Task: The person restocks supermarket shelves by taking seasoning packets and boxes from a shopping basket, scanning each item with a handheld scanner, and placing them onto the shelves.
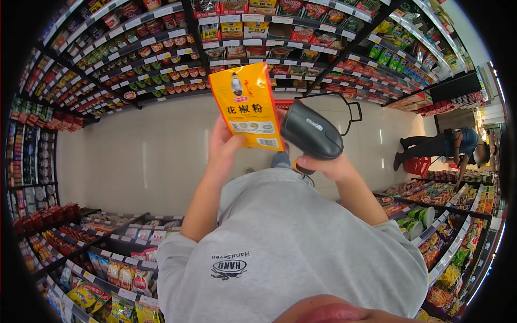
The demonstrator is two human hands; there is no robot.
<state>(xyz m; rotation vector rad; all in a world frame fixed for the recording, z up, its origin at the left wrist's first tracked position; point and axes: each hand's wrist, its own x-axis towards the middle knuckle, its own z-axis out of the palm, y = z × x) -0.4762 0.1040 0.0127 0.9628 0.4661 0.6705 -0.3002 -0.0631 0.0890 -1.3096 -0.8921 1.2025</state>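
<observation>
A yellow packet [247, 107] with red edges, dark lettering and a small portrait is held upright in my left hand [223, 141], its fingers partly behind the lower left edge. The barcode shows at the packet's bottom right. My right hand [328, 166] is wrapped round the handle of a black handheld scanner [311, 131]. The scanner's head points at the packet's right edge, very near it. The scanner hides part of my right hand's fingers.
Shelves of packaged goods [301, 35] run along the far side, with more shelves [118, 264] near me. A red basket [283, 103] with a black handle sits on the tiled floor [134, 156] behind the scanner. At the right, another person [466, 144] bends beside a red basket [416, 166].
</observation>
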